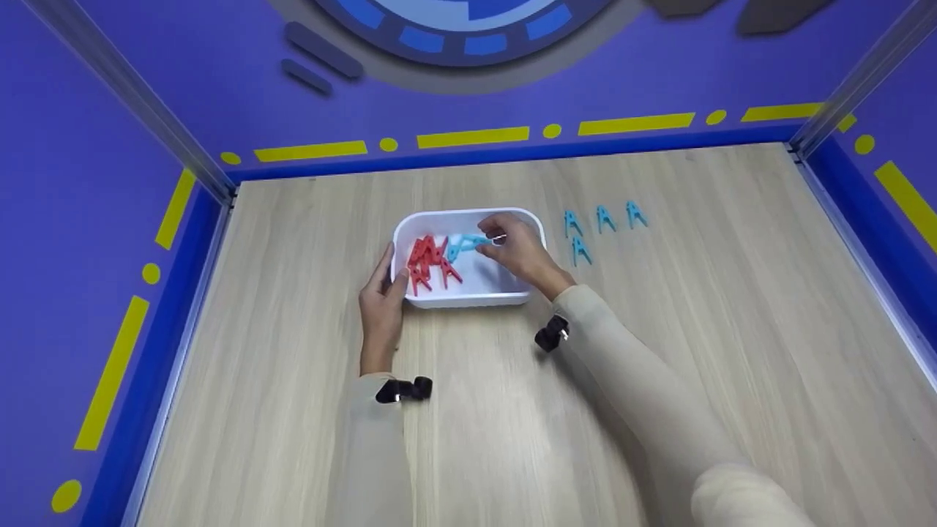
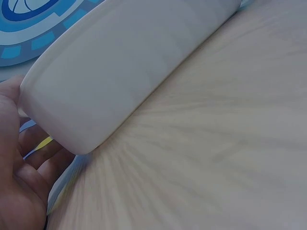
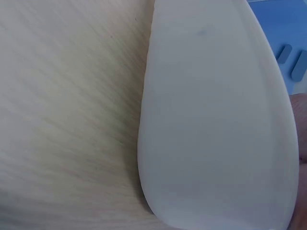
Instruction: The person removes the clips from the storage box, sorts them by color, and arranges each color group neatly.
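Observation:
A white plastic bin (image 1: 468,299) stands on the wooden table. My left hand (image 1: 381,311) grips its left end, the thumb at the rim and the fingers along the outer wall; the left wrist view shows this hand (image 2: 21,167) at the bin's corner (image 2: 86,96). Several red clothespins (image 1: 428,256) lie heaped in the bin's left part. Beside them are blue clothespins (image 1: 468,241). Over these reaches my right hand (image 1: 521,249), thumb and forefinger apart around one end of a blue clothespin. In the right wrist view the bin wall (image 3: 216,120) hides most of that hand.
To the right of the bin, several blue clothespins lie on the table (image 1: 468,410), three in a back row, including one at the far right (image 1: 636,214), and one in front (image 1: 580,250). Blue-purple panels (image 1: 454,102) wall the table at the back and sides.

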Tool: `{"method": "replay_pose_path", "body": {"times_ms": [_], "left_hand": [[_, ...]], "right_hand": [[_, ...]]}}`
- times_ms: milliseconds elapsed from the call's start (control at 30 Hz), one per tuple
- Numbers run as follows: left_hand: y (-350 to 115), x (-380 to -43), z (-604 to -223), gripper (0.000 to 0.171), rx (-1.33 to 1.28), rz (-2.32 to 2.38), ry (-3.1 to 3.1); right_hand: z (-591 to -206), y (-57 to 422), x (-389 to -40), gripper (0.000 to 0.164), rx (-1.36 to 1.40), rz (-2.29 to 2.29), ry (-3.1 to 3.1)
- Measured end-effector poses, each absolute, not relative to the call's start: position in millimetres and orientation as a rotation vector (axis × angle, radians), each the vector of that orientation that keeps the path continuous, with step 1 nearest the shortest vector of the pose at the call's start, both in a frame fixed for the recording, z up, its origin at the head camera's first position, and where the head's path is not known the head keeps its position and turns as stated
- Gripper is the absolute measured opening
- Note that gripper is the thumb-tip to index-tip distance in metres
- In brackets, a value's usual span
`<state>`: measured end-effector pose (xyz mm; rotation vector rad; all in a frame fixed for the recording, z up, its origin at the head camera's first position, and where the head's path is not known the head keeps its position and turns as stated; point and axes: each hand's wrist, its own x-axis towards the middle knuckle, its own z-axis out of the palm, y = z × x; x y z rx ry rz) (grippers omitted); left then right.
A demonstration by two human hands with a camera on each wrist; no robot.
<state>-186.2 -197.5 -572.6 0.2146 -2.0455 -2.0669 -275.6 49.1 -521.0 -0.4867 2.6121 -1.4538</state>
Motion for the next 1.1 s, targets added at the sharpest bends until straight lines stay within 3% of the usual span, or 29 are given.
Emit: {"method": "replay_pose_path", "body": {"times_ms": [1100], "left_hand": [[-198.9, -186.2, -579.0, 0.054, 0.160, -2.011, -2.065]], "right_hand": [[-530.1, 38.7, -289.3, 0.028, -0.494, -1.155, 2.682]]}}
